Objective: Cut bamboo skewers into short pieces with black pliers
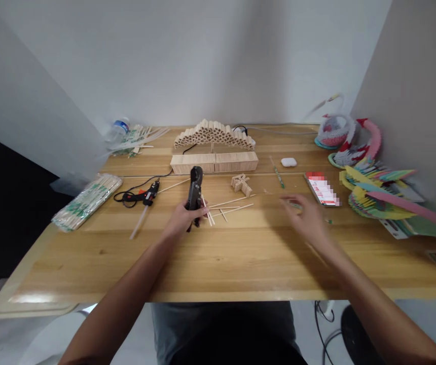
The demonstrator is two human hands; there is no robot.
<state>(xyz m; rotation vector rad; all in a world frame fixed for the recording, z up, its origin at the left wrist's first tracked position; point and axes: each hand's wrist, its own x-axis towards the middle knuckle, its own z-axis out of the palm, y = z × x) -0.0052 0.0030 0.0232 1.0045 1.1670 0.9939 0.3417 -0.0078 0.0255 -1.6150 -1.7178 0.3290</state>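
Note:
My left hand (183,219) is closed around the handle of black cutting pliers (194,191), which point away from me on the wooden table (218,258). Thin wooden sticks (230,205) lie just right of the pliers. My right hand (307,219) hovers over the table to the right, blurred by motion, fingers stretched out and holding nothing. It is near a phone (322,189) lying flat.
A stick-built arch on a block base (214,147) stands at the back centre, with a small stick piece (241,183) in front. A glue gun (145,194) and bagged sticks (87,201) lie left. Folded-paper swans (355,139) and coloured paper (389,195) sit right. An earbud case (288,162) is nearby.

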